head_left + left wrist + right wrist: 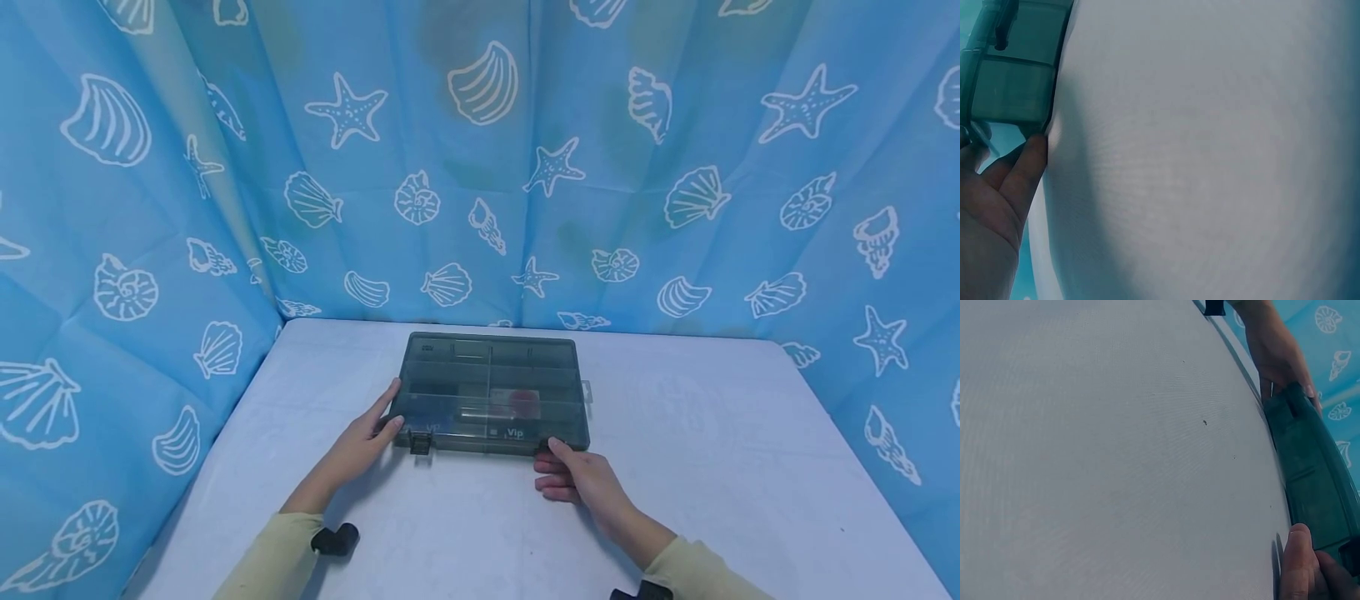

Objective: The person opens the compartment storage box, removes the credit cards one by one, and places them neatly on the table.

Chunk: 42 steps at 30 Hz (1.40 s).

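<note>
A dark, see-through plastic storage box [450, 379] with a divided inside lies flat on the table, its lid down. My left hand [363, 446] holds its front left corner, thumb on the lid's edge and fingers along the left side; the left wrist view shows fingertips touching the box's [1013, 90] corner. The left front latch [421, 443] sticks out from the front wall. At the front right, my right hand [585, 479] has its thumb over the other latch [546, 446] and fingers curled below it. Through the lid a red round thing [525, 404] shows, its kind unclear.
A white cloth covers the table [712, 433]. Blue curtains [480, 167] with white shell and starfish prints hang behind it and on both sides. A small clear tab [587, 392] juts from the box's right side.
</note>
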### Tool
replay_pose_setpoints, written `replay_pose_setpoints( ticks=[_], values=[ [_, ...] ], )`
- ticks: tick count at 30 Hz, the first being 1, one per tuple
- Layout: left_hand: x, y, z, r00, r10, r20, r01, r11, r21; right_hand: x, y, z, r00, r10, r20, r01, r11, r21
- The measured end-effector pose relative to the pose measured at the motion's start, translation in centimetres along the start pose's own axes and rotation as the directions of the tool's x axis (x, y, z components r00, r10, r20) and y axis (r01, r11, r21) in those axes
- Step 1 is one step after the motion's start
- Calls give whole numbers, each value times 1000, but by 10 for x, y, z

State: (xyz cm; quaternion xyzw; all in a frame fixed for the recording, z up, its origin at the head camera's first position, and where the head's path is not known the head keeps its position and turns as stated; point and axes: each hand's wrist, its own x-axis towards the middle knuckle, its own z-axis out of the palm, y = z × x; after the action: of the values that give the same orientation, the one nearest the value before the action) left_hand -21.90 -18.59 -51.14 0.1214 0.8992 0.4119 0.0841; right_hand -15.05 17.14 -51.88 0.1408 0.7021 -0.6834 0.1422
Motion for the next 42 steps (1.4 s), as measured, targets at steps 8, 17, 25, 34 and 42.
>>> replay_pose_setpoints(
  ticks=[8,17,25,34,42],
  values=[
    [0,0,0,1000,2,1,-2,1000,-14,0,4,0,999,-19,26,19,1000,-22],
    [0,1,1,1000,1,-2,-1,1000,-5,-2,2,-1,998,-18,57,20,999,-31],
    [0,0,1,1000,-7,0,7,1000,-5,-2,3,-3,996,-31,83,33,999,-18],
    [-1,0,1,1000,-2,-8,2,1000,-5,-1,3,-3,998,-15,63,18,999,-36],
    [0,1,1,1000,-11,1,11,1000,-7,-5,2,-14,1000,-24,-9,23,995,-96]
  ],
)
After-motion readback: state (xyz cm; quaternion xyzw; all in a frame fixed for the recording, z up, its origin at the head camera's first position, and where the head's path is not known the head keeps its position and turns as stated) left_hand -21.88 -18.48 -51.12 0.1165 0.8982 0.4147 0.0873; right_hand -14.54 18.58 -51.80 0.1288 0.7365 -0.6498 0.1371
